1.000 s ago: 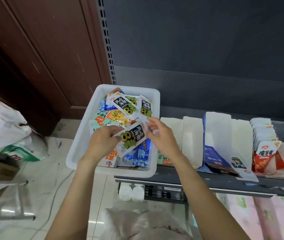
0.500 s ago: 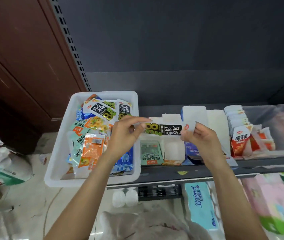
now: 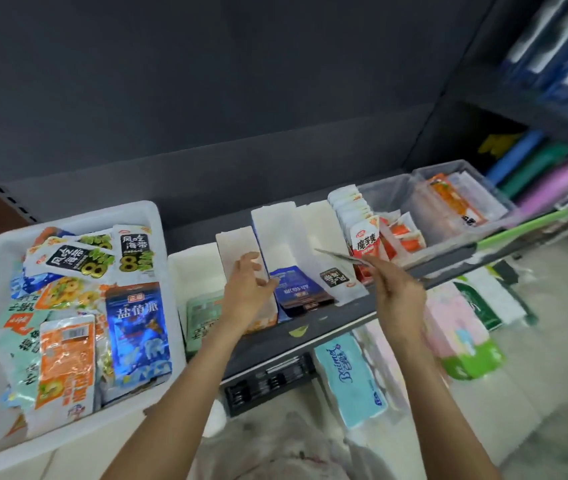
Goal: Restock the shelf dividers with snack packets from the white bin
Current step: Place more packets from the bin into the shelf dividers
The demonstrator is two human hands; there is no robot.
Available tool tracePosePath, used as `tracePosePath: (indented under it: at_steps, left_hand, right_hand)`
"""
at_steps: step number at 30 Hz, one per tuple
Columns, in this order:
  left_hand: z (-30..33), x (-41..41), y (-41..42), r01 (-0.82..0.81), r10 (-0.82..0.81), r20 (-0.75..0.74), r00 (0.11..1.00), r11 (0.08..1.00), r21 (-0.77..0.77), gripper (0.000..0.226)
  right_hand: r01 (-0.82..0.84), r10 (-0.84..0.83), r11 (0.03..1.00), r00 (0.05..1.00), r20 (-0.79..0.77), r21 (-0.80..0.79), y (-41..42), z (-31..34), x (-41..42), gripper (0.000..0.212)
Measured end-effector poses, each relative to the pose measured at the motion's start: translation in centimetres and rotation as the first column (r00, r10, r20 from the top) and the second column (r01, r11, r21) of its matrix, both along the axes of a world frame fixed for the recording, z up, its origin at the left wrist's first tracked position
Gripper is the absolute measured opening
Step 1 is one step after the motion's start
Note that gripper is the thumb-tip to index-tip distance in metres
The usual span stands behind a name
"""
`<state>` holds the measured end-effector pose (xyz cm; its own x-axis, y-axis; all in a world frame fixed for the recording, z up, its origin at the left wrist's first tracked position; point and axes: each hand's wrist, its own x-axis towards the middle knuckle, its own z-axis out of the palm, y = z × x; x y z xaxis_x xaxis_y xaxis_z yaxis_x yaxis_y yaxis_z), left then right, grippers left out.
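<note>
The right hand [image 3: 398,293] pinched a thin snack packet [image 3: 339,257], seen edge-on, in its fingers above the white cardboard shelf dividers [image 3: 275,223]; the left hand [image 3: 246,289] hovered with fingers relaxed and released over the dividers; the white plastic bin [image 3: 152,216], heaped with packets, sat at the shelf's left end.

Two bare forearms, left hand [image 3: 248,285] and right hand [image 3: 397,292], no sleeves, rings or watch in view.
</note>
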<state>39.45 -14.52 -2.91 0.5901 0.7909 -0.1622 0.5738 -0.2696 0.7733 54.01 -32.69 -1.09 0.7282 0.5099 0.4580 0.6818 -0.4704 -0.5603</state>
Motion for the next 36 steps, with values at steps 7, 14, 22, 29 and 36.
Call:
tracePosePath:
  at_steps: [7, 14, 22, 29, 36]
  left_hand:
    - [-0.8, 0.0, -0.2, 0.005, -0.003, 0.037, 0.999, 0.998, -0.068, 0.055]
    - [1.3, -1.8, 0.5, 0.102, -0.097, -0.113, 0.989, 0.994, 0.034, 0.046]
    - [5.7, -13.3, 4.7, -0.058, 0.064, 0.001, 0.998, 0.89, 0.452, 0.025]
    - [3.4, -21.4, 14.3, -0.221, 0.351, -0.244, 0.904, 0.873, 0.435, 0.039]
    - [2.0, -19.6, 16.3, -0.174, 0.249, -0.192, 0.949, 0.924, 0.34, 0.02]
  right_hand:
    - [-0.3, 0.359, 0.803, 0.933, 0.016, -0.514, 1.4, -0.5, 1.4, 0.041]
    - [-0.427, 0.402, 0.844, 0.904, -0.145, -0.326, 2.7, 2.4, -0.2, 0.044]
    - [-0.783, 0.741, 0.6, 0.62, -0.256, -0.16, 14.2, 6.2, -10.4, 0.031]
    - [-0.778, 0.741, 0.396, 0.585, -0.33, -0.488, 27.6, 2.6, -18.5, 0.042]
    - [-0.62, 0.662, 0.293, 0.681, -0.313, -0.728, 29.4, -1.4, -22.5, 0.069]
